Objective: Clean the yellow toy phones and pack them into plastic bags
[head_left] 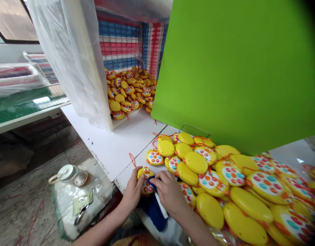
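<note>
My left hand point(133, 191) is closed round the edge of a yellow duck-shaped toy point(146, 172) with coloured dots on its white front. An orange cord loop point(132, 159) lies just beyond it on the table. My right hand point(167, 189) pinches a dark blue cloth point(156, 213) and presses a fold of it against the toy's face. A white stick-like piece point(161, 206) slants down from under the right fingers; whether it is held or part of the cloth, I cannot tell. Right of my hands lies a heap of similar duck toys point(197, 163), some face up, some back up.
A green panel point(231, 68) leans behind the heap on the white table point(129, 136). More duck toys point(129, 89) fill a plastic-lined crate point(119, 44) at the back. Down left, a stool-like surface point(67, 212) carries a white-lidded jar point(66, 173) and a packet point(82, 202).
</note>
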`<state>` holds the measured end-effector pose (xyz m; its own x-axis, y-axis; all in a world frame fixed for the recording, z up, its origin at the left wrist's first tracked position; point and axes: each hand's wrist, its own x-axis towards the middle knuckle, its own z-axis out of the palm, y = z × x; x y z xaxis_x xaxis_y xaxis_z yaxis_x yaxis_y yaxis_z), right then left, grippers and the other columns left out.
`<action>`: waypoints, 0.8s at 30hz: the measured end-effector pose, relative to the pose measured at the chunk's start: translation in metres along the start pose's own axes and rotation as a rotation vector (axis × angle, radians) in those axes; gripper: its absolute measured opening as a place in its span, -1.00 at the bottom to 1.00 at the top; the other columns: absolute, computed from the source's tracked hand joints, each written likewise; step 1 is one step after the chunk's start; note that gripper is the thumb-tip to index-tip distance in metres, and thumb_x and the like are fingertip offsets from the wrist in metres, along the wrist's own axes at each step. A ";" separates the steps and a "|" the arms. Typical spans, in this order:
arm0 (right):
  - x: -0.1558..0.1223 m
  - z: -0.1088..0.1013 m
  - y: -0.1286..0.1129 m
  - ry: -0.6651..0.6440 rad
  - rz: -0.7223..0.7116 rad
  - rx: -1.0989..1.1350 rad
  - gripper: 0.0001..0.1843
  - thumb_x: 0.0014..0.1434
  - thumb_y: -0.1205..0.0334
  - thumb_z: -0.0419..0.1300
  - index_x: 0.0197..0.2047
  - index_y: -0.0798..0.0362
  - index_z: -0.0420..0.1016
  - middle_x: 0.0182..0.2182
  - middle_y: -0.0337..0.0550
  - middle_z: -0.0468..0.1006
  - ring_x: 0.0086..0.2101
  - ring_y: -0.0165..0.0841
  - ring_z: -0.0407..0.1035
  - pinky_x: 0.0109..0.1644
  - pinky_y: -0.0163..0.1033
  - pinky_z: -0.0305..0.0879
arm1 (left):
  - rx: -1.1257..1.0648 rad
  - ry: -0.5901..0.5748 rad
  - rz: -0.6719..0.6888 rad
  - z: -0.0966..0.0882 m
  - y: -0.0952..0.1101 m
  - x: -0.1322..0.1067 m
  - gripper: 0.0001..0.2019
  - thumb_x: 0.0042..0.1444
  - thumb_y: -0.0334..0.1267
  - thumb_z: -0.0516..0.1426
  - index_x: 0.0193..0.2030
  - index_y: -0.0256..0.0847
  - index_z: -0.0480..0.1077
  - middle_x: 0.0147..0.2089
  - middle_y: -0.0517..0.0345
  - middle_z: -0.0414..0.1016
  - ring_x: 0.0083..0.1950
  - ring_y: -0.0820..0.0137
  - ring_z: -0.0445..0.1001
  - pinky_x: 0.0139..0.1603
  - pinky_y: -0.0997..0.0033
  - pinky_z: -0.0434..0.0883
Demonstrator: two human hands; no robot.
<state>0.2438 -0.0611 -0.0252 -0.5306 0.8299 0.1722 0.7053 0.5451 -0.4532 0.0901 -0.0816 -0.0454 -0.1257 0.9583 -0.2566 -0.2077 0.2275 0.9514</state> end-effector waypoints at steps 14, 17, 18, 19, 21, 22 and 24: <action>-0.004 0.008 0.034 0.048 0.214 0.246 -0.69 0.09 0.48 -0.01 -0.27 0.02 0.51 -0.30 -0.17 0.50 -0.22 -0.31 0.42 -0.09 -0.20 0.38 | -0.177 -0.015 -0.238 -0.008 -0.005 0.003 -0.54 0.05 -0.01 0.19 0.06 -0.07 0.21 -0.12 0.04 0.50 -0.34 0.30 0.53 -0.51 0.46 0.42; -0.001 0.010 0.026 0.045 0.178 0.313 -0.72 0.10 0.46 0.02 -0.26 0.01 0.51 -0.32 -0.19 0.51 -0.23 -0.32 0.43 -0.10 -0.22 0.39 | -0.157 -0.024 -0.227 -0.008 -0.006 0.005 -0.55 0.05 -0.01 0.19 0.03 -0.07 0.23 -0.13 0.06 0.51 -0.36 0.31 0.52 -0.53 0.47 0.42; 0.000 0.011 0.022 0.044 0.166 0.326 -0.71 0.10 0.47 0.03 -0.25 0.00 0.53 -0.31 -0.18 0.50 -0.22 -0.31 0.42 -0.10 -0.21 0.38 | -0.153 -0.027 -0.218 -0.008 -0.007 0.006 -0.55 0.05 -0.01 0.19 0.03 -0.08 0.23 -0.13 0.07 0.51 -0.35 0.31 0.52 -0.52 0.47 0.43; 0.000 0.013 0.018 0.042 0.148 0.322 -0.69 0.10 0.48 0.04 -0.24 -0.01 0.54 -0.31 -0.17 0.50 -0.21 -0.29 0.40 -0.09 -0.19 0.36 | -0.148 -0.031 -0.206 -0.008 -0.008 0.006 -0.55 0.05 -0.01 0.19 0.03 -0.09 0.23 -0.13 0.07 0.51 -0.34 0.31 0.52 -0.50 0.46 0.44; 0.001 0.015 0.011 0.029 0.109 0.240 -0.63 0.10 0.50 0.05 -0.18 -0.05 0.56 -0.29 -0.14 0.48 -0.20 -0.25 0.36 -0.08 -0.15 0.32 | -0.142 -0.049 -0.172 -0.009 -0.011 0.007 -0.56 0.05 -0.01 0.19 0.02 -0.12 0.23 -0.14 0.07 0.50 -0.29 0.30 0.52 -0.45 0.44 0.46; 0.001 0.015 0.008 0.020 0.093 0.179 -0.62 0.11 0.51 0.05 -0.16 -0.07 0.56 -0.29 -0.13 0.48 -0.20 -0.24 0.34 -0.08 -0.14 0.30 | -0.138 -0.064 -0.154 -0.009 -0.011 0.007 -0.56 0.06 -0.02 0.18 0.02 -0.13 0.23 -0.14 0.07 0.50 -0.28 0.29 0.52 -0.43 0.43 0.47; 0.001 0.012 0.007 0.006 0.083 0.059 -0.61 0.13 0.50 0.05 -0.15 -0.11 0.57 -0.30 -0.13 0.48 -0.21 -0.23 0.32 -0.09 -0.13 0.27 | -0.136 -0.094 -0.138 -0.010 -0.012 0.007 -0.57 0.07 -0.03 0.18 0.03 -0.13 0.22 -0.13 0.08 0.48 -0.25 0.28 0.52 -0.40 0.40 0.49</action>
<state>0.2427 -0.0581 -0.0387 -0.4689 0.8726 0.1369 0.7179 0.4668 -0.5164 0.0817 -0.0793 -0.0604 0.0025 0.9330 -0.3599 -0.3466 0.3384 0.8748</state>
